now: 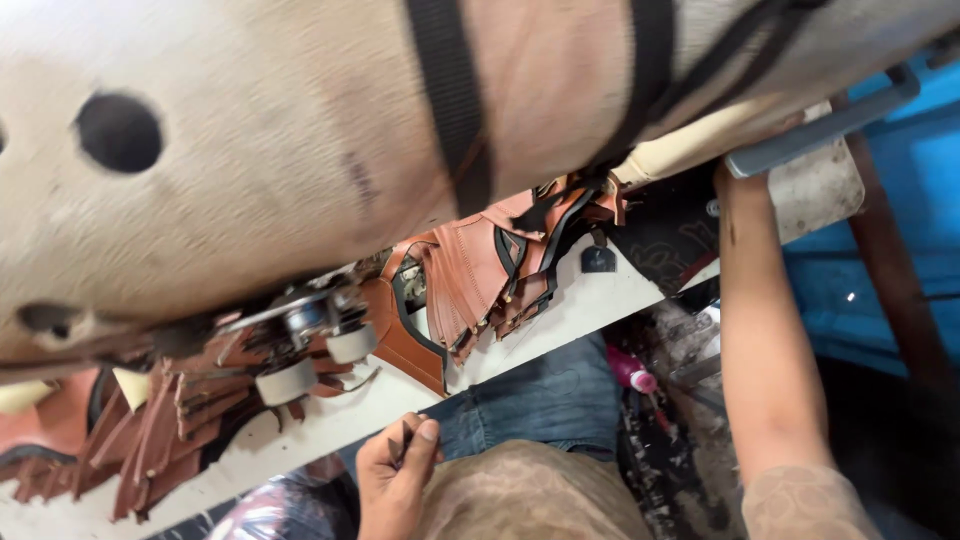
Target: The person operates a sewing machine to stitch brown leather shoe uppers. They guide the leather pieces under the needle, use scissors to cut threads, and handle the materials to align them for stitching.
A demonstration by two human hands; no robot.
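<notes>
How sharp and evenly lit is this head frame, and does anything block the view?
Head view: strongly tilted; a big beige machine body very close to the lens fills the upper half, soft and blurred, hiding most of the table. The brown leather pieces are fairly sharp in daylight. The left hand reads clearly; the right forearm is bright, its hand hidden. The floor at lower right lies in deep shadow.

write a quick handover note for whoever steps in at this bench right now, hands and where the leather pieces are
Left hand: by the lap at the white table's edge, pinching a small dark thing, too small to identify.
Right hand: hidden; the arm reaches up to a grey bar at the far side.
Brown leather pieces with black trim are heaped mid-table, with more at the near left end.
Sewing machine overhead, rollers beneath. No piece sits under the rollers; both stacks remain.
</notes>
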